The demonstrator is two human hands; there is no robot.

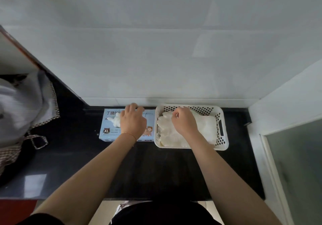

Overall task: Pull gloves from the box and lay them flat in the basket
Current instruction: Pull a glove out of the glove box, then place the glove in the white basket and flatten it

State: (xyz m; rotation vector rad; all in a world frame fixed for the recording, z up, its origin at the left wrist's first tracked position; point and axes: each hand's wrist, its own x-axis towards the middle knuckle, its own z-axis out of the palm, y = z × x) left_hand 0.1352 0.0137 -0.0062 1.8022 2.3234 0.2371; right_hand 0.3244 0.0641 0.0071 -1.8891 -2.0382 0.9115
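A light blue glove box [109, 132] lies flat on the black counter, and a white glove [115, 120] sticks up out of its top opening. My left hand [133, 120] lies on top of the box just right of that glove, its fingers bent over the box's far edge. To the right stands a white perforated basket [222, 129] holding several white gloves [167, 130] laid flat. My right hand [183, 120] is inside the basket on the pile, fingers curled and pinching the topmost glove near its far end.
The black counter [156, 169] runs along a white tiled wall [156, 59]. Grey cloth and a checked towel [26, 106] hang over the counter's left end. A white wall and a frosted glass door [296, 163] close off the right side.
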